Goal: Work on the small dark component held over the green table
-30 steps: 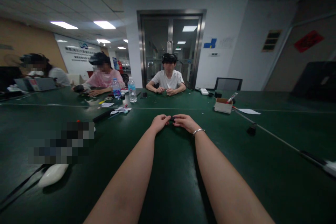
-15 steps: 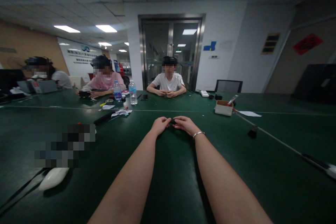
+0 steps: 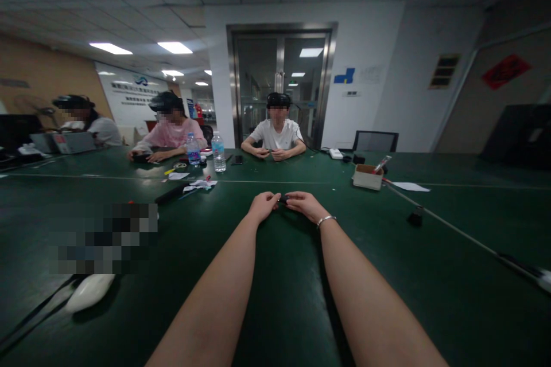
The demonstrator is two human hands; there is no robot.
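Out over the middle of the green table (image 3: 284, 287), my left hand (image 3: 263, 207) and my right hand (image 3: 305, 206) come close together. Between their fingertips is a small black object (image 3: 283, 199), too small and too much covered by fingers to name. The left thumb and fingers pinch its left end. On the other side, the right fingers close on it as well. A silver bracelet (image 3: 326, 221) circles my right wrist.
Across the table sits a person in white (image 3: 278, 135); a person in pink (image 3: 174, 129) is further left. Two water bottles (image 3: 218, 152) stand left of centre. An open cardboard box (image 3: 367, 178), a cable (image 3: 447, 223) and a small black block (image 3: 415, 216) lie right. A white object (image 3: 90, 292) rests near left.
My hands stay in nearly the same place, still on the small black object, with only slight finger movement. The person opposite has moved their hands a little apart.
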